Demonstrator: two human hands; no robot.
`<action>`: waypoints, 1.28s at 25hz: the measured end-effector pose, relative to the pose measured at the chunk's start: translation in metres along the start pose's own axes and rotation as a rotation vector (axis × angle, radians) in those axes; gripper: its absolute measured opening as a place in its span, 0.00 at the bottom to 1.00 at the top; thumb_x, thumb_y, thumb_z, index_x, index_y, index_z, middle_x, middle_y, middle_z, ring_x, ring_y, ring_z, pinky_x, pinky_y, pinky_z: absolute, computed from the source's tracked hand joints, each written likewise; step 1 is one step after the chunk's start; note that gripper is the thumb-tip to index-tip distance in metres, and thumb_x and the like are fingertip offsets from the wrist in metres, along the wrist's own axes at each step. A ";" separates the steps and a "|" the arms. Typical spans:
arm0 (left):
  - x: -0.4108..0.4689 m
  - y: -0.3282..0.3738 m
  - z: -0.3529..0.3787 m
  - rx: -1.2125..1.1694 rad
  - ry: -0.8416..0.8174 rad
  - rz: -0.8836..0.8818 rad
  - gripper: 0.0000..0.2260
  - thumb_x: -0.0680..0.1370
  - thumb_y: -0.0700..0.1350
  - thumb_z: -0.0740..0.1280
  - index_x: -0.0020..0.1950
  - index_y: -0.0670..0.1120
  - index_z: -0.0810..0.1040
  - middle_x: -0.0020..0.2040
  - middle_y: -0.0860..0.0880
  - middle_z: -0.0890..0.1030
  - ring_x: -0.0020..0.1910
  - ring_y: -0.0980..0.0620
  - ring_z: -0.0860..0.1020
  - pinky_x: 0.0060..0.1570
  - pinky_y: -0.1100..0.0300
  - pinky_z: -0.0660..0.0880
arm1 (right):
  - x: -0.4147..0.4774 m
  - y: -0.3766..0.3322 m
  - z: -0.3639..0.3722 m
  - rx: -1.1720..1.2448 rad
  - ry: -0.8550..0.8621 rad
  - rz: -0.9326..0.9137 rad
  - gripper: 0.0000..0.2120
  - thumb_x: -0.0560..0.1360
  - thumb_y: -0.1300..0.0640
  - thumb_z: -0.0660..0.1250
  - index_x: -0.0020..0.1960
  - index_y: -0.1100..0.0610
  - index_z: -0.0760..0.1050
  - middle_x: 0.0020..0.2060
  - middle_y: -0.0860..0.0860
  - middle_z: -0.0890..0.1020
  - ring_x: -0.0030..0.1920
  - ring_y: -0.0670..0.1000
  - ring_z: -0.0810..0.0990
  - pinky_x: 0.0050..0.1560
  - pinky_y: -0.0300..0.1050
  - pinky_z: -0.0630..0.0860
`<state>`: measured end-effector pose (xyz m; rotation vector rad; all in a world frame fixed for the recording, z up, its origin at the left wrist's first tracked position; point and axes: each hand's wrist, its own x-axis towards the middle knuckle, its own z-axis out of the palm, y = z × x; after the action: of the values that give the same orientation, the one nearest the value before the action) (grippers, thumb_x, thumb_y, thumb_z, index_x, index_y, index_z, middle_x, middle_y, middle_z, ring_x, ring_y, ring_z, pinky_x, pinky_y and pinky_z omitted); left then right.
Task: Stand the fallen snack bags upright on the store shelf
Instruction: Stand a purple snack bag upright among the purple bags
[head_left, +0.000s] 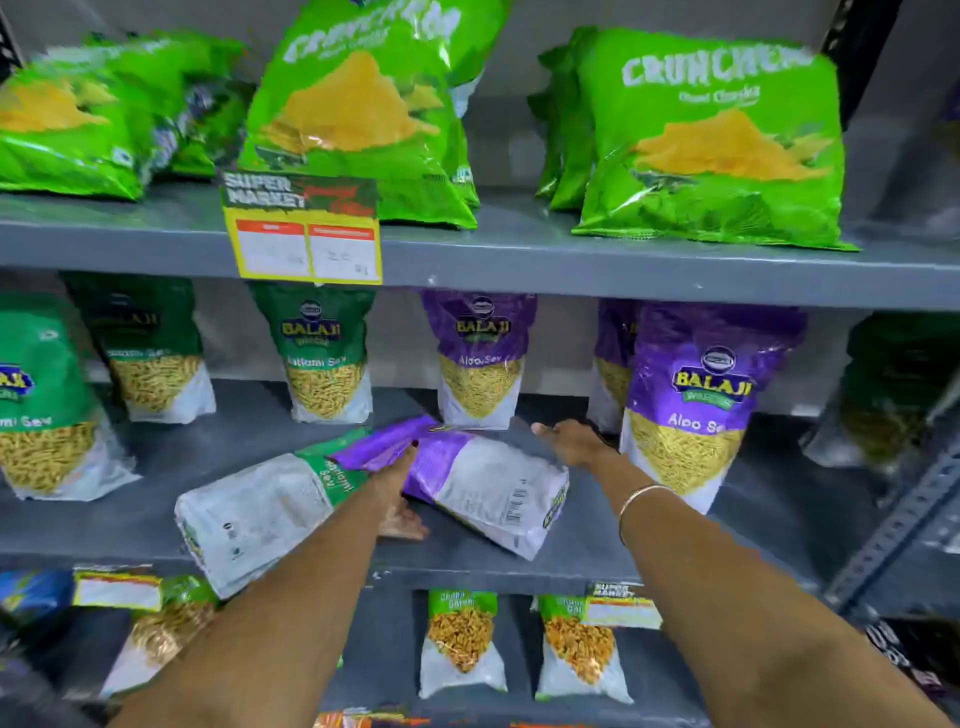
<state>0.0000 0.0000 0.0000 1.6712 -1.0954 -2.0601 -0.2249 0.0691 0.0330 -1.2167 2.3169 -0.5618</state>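
Observation:
Two snack bags lie flat, backs up, on the middle grey shelf (597, 540). The purple bag (488, 483) rests partly over the green bag (260, 509). My left hand (397, 493) grips the purple bag's near left edge, thumb on top and fingers beneath. At the bag's far right edge is my right hand (571, 441), fingers spread and touching that edge; whether it holds the bag I cannot tell. Upright purple bags stand behind (480, 358) and to the right (696, 405).
Green upright bags (324, 353) stand at the back left of the same shelf. Large green chip bags (711, 140) fill the shelf above, with a yellow price tag (306, 234) on its edge. Small bags (462, 644) stand on the shelf below. A perforated metal post (904, 519) runs down the right side.

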 end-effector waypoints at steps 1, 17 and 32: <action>0.002 0.001 0.007 -0.113 -0.011 0.009 0.38 0.75 0.62 0.60 0.76 0.39 0.54 0.71 0.33 0.65 0.67 0.32 0.69 0.68 0.40 0.65 | 0.010 0.005 0.001 0.084 -0.079 0.014 0.29 0.78 0.43 0.57 0.59 0.70 0.74 0.44 0.62 0.79 0.56 0.61 0.80 0.52 0.45 0.70; -0.029 0.080 0.007 0.112 -0.197 0.270 0.16 0.77 0.53 0.63 0.62 0.49 0.74 0.71 0.46 0.72 0.66 0.47 0.72 0.66 0.45 0.66 | -0.017 -0.006 -0.014 0.299 -0.318 -0.057 0.19 0.68 0.58 0.75 0.56 0.63 0.76 0.48 0.55 0.77 0.49 0.53 0.76 0.34 0.44 0.72; -0.009 0.088 -0.001 0.432 -0.412 0.388 0.13 0.76 0.32 0.64 0.54 0.48 0.73 0.40 0.55 0.85 0.46 0.57 0.77 0.65 0.52 0.66 | 0.001 -0.001 0.030 0.397 0.157 -0.045 0.35 0.62 0.64 0.79 0.65 0.68 0.69 0.63 0.62 0.76 0.64 0.60 0.74 0.67 0.56 0.70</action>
<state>-0.0176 -0.0548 0.0678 1.0694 -1.9379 -2.0458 -0.2078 0.0638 0.0094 -1.0659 2.1617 -1.1069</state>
